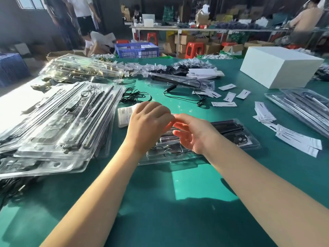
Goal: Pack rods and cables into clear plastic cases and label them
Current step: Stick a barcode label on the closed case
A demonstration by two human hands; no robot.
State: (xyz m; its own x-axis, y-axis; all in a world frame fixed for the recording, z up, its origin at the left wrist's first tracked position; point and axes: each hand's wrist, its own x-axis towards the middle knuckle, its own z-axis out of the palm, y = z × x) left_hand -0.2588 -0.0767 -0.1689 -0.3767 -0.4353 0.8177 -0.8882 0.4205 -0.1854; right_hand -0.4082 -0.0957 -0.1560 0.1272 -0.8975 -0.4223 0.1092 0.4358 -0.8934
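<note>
The label sheet (124, 115) shows barcodes, but its text is too small to read. Both hands, left hand (148, 124) and right hand (194, 133), hover over the clear case (231, 134) on the table (178, 202); their fingers (170, 122) meet, seemingly pinching something small I cannot identify.

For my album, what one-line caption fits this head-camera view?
Both hands, left hand and right hand, meet above a clear plastic case on the green table.
</note>
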